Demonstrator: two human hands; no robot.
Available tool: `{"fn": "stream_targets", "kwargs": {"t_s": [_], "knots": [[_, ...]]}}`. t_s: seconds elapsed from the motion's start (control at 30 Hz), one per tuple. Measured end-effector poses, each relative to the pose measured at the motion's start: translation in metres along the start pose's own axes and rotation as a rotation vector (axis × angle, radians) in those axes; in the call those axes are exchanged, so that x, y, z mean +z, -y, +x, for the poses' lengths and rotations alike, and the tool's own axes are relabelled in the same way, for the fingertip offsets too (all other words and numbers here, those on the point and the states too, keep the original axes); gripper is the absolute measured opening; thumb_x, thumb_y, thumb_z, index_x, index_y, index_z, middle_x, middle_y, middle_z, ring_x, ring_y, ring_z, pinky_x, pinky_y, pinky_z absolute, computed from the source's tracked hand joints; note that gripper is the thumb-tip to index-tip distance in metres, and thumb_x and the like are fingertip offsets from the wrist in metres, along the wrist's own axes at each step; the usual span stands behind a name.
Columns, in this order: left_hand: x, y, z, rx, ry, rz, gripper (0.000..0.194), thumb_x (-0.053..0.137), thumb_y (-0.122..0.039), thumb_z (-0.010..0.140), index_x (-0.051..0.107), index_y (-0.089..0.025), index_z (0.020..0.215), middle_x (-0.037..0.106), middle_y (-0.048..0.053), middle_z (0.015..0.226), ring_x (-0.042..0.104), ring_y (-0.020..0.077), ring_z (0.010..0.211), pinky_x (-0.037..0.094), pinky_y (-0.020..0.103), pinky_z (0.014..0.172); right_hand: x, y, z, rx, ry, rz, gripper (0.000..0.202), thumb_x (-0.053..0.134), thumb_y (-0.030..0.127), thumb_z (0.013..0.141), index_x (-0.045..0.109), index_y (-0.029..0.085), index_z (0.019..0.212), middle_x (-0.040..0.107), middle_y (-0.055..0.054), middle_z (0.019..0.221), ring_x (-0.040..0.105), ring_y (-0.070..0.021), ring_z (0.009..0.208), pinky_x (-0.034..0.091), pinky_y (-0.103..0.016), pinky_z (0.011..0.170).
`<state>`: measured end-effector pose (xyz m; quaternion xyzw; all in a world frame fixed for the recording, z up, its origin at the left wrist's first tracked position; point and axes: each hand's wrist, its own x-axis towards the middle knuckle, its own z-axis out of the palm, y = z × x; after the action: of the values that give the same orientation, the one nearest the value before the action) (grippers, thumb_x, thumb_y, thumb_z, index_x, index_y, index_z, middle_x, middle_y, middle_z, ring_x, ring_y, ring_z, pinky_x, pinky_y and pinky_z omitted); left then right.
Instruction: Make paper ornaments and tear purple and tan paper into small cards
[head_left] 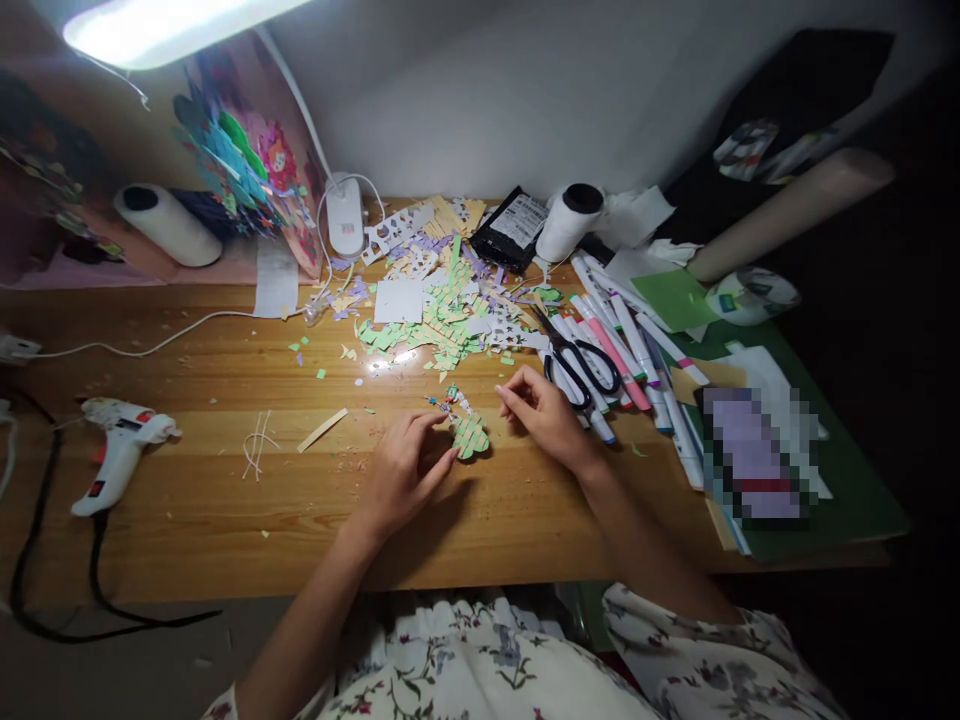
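left hand [397, 475] has thumb and index curved apart, right hand [551, 420] looks pinched at the fingertips from here, forearms [311, 605] both angled inward

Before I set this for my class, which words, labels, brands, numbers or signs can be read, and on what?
No text is readable.
Black plastic bag, white printed label: too small, blurred.
White oblong power strip, reddish label: too small.
Pale round roll, green markings: blurred.
Dark-edged rectangular phone: pixelated.
Green-patterned paper cutout: no writing discernible.
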<state>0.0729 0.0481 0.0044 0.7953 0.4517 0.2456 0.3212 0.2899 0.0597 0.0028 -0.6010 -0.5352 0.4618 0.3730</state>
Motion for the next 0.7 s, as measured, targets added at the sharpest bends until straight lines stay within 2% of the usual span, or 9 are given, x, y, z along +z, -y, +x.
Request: {"fn": "stream_targets", "kwargs": {"t_s": [0.13, 0.3, 0.37, 0.43, 0.57, 0.63, 0.7], "knots": [[-0.001, 0.000, -0.001, -0.071, -0.072, -0.036, 0.020, 0.043, -0.024, 0.090, 0.051, -0.023, 0.108, 0.057, 0.005, 0.100, 0.055, 0.0163, 0.090, 0.044, 0.032, 0.081, -0.003, 0.002, 0.000, -0.056, -0.002, -0.116, 0.031, 0.047, 0.043, 0.087, 0.045, 0.020, 0.067, 0.052, 0.003, 0.058, 0.048, -0.0108, 0.052, 0.038, -0.023, 0.051], [-0.009, 0.002, -0.005, -0.137, -0.186, -0.073, 0.018, 0.039, -0.025, 0.091, 0.056, -0.023, 0.098, 0.058, 0.005, 0.094, 0.055, 0.0168, 0.088, 0.047, 0.029, 0.075, -0.001, 0.002, 0.000, -0.105, 0.017, -0.225, 0.041, 0.039, 0.043, 0.090, 0.045, 0.020, 0.057, 0.049, 0.002, 0.053, 0.048, -0.0128, 0.053, 0.036, -0.025, 0.054], [-0.020, 0.007, -0.012, -0.198, -0.267, -0.058, 0.018, 0.040, -0.027, 0.090, 0.057, -0.023, 0.095, 0.058, 0.004, 0.092, 0.056, 0.0168, 0.087, 0.047, 0.027, 0.069, 0.000, 0.002, -0.001, -0.120, 0.019, -0.231, 0.043, 0.038, 0.044, 0.091, 0.045, 0.020, 0.056, 0.049, 0.002, 0.052, 0.049, -0.0137, 0.053, 0.036, -0.026, 0.055], [-0.035, 0.017, -0.025, -0.278, -0.396, 0.012, 0.017, 0.042, -0.029, 0.089, 0.058, -0.023, 0.091, 0.058, 0.004, 0.091, 0.056, 0.0170, 0.086, 0.047, 0.026, 0.068, 0.002, 0.001, -0.003, -0.129, 0.012, -0.233, 0.042, 0.038, 0.045, 0.090, 0.046, 0.020, 0.057, 0.050, 0.001, 0.053, 0.050, -0.0146, 0.054, 0.036, -0.027, 0.056], [-0.070, 0.047, -0.061, -0.557, -0.652, 0.227, 0.018, 0.046, -0.036, 0.086, 0.057, -0.022, 0.089, 0.058, 0.004, 0.090, 0.057, 0.0180, 0.078, 0.047, 0.031, 0.071, 0.005, -0.002, -0.006, -0.121, 0.026, -0.241, 0.040, 0.038, 0.045, 0.090, 0.046, 0.021, 0.059, 0.049, 0.001, 0.055, 0.050, -0.0156, 0.056, 0.036, -0.028, 0.058], [-0.085, 0.061, -0.078, -0.681, -0.700, 0.332, 0.023, 0.049, -0.041, 0.084, 0.056, -0.021, 0.092, 0.057, 0.006, 0.092, 0.057, 0.0206, 0.081, 0.046, 0.034, 0.074, 0.006, -0.004, -0.007, -0.116, 0.047, -0.244, 0.040, 0.038, 0.045, 0.090, 0.046, 0.021, 0.059, 0.048, 0.001, 0.056, 0.050, -0.0162, 0.057, 0.036, -0.028, 0.059], [-0.094, 0.072, -0.087, -0.746, -0.691, 0.405, 0.029, 0.051, -0.044, 0.080, 0.056, -0.019, 0.094, 0.056, 0.007, 0.093, 0.056, 0.0234, 0.085, 0.045, 0.037, 0.077, 0.007, -0.006, -0.006, -0.114, 0.067, -0.250, 0.040, 0.038, 0.046, 0.089, 0.046, 0.022, 0.058, 0.048, 0.001, 0.056, 0.050, -0.0169, 0.057, 0.036, -0.029, 0.060]]}}
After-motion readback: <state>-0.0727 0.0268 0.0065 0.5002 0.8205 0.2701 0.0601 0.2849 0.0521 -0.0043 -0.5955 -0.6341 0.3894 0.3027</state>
